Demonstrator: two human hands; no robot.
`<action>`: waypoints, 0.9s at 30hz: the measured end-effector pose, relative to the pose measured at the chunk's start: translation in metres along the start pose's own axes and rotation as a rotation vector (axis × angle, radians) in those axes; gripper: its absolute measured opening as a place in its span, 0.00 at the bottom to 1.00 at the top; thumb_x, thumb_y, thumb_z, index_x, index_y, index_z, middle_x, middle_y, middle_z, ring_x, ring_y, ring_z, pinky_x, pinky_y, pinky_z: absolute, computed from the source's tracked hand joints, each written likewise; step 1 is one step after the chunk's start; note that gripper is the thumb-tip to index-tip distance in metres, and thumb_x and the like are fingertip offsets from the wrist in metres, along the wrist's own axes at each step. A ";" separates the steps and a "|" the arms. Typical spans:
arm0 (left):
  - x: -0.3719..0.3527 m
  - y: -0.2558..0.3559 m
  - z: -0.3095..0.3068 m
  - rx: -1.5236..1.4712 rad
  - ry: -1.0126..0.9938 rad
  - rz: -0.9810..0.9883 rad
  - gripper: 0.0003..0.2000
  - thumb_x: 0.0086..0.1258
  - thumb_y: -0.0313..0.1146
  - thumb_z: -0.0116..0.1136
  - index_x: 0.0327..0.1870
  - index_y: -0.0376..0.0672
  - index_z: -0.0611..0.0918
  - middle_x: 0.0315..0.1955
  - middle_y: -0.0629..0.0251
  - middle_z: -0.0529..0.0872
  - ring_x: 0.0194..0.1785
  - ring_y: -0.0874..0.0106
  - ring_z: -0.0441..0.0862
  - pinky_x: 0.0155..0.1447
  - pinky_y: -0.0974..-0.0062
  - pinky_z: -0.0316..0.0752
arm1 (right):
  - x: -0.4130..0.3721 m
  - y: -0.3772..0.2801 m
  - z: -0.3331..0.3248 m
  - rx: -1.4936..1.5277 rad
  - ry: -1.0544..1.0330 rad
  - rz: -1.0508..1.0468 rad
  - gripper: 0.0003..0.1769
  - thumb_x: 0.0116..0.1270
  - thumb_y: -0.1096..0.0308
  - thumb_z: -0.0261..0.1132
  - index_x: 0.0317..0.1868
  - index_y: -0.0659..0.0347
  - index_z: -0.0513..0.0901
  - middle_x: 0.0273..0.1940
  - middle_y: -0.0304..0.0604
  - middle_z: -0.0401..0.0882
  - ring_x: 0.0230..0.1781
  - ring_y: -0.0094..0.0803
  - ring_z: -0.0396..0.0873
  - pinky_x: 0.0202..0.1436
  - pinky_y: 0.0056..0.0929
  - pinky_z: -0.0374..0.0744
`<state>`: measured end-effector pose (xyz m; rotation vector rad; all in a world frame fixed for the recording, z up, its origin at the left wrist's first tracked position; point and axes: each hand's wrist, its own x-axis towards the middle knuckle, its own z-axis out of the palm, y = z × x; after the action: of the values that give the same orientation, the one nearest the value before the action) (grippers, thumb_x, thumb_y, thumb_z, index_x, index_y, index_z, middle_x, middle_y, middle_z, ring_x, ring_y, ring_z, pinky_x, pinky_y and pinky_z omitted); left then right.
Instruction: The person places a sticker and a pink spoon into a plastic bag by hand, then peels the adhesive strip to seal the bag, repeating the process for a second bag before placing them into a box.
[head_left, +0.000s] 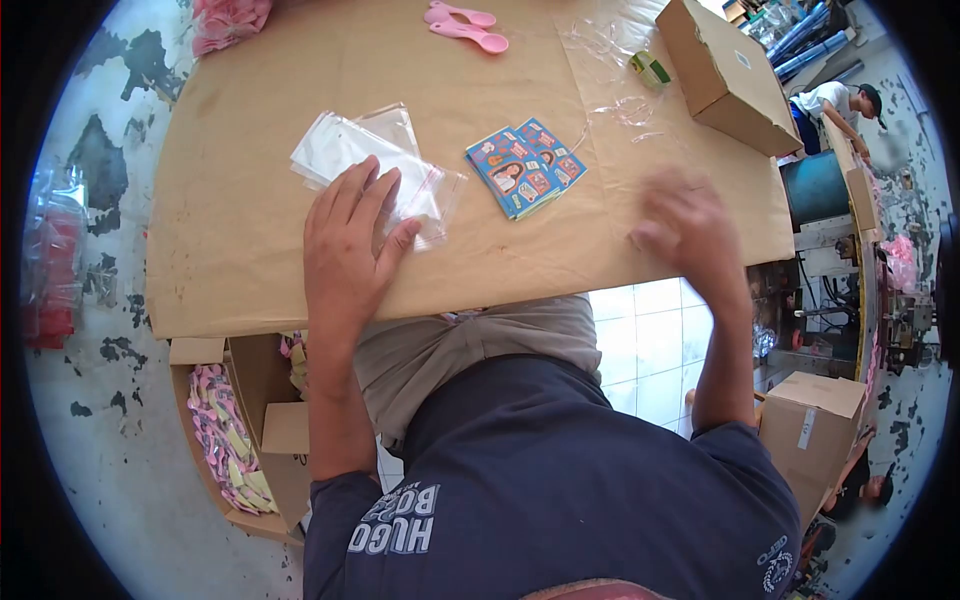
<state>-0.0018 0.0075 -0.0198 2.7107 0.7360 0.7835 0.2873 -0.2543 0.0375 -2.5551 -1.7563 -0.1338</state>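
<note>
Bags, clear plastic [350, 145], lay right under the left hand [348, 225], fingers loosely curled over them! Well apart, the right hand [690, 225] blurred, its grip impossible to tell; printed cards [525, 170] sat between both. Beyond it stood a cardboard box [730, 75], contents hidden; below the left hand, an open carton [262, 524] held pink-and-yellow packets [225, 440].

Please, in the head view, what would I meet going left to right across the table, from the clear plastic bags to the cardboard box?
Clear plastic bags → blue printed cards → small green item → cardboard box. Pink spoons and both hands overlap others left to right, so I leave them out.
</note>
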 end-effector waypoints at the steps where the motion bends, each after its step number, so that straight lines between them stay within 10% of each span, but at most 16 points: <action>1: 0.000 0.000 0.000 0.003 0.009 0.005 0.23 0.74 0.43 0.64 0.66 0.43 0.82 0.69 0.55 0.80 0.72 0.52 0.74 0.76 0.55 0.65 | 0.004 0.017 0.005 -0.235 0.198 0.030 0.23 0.73 0.53 0.69 0.56 0.64 0.87 0.65 0.51 0.83 0.74 0.47 0.73 0.77 0.50 0.69; 7: 0.000 0.000 0.002 0.009 0.034 0.010 0.20 0.76 0.39 0.61 0.65 0.43 0.83 0.69 0.56 0.80 0.72 0.53 0.75 0.76 0.55 0.66 | 0.038 -0.006 -0.016 0.393 0.266 -0.114 0.23 0.75 0.58 0.68 0.66 0.59 0.83 0.67 0.51 0.81 0.72 0.49 0.75 0.75 0.45 0.73; 18: -0.003 -0.003 0.000 -0.137 0.127 -0.019 0.19 0.79 0.34 0.56 0.68 0.43 0.81 0.74 0.53 0.75 0.77 0.49 0.70 0.77 0.54 0.66 | 0.262 -0.038 0.036 0.358 0.337 -0.567 0.27 0.78 0.55 0.64 0.72 0.56 0.75 0.70 0.54 0.77 0.69 0.53 0.76 0.74 0.47 0.72; 27: -0.008 -0.006 0.001 -0.089 0.160 -0.050 0.17 0.71 0.37 0.67 0.57 0.40 0.86 0.66 0.52 0.81 0.70 0.51 0.75 0.74 0.56 0.70 | 0.315 -0.080 0.096 0.245 0.278 -0.406 0.30 0.82 0.51 0.56 0.73 0.62 0.74 0.72 0.65 0.71 0.70 0.60 0.73 0.76 0.49 0.70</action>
<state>-0.0099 0.0087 -0.0263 2.5628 0.7800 1.0046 0.3294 0.0751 -0.0304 -1.8873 -2.0051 -0.2536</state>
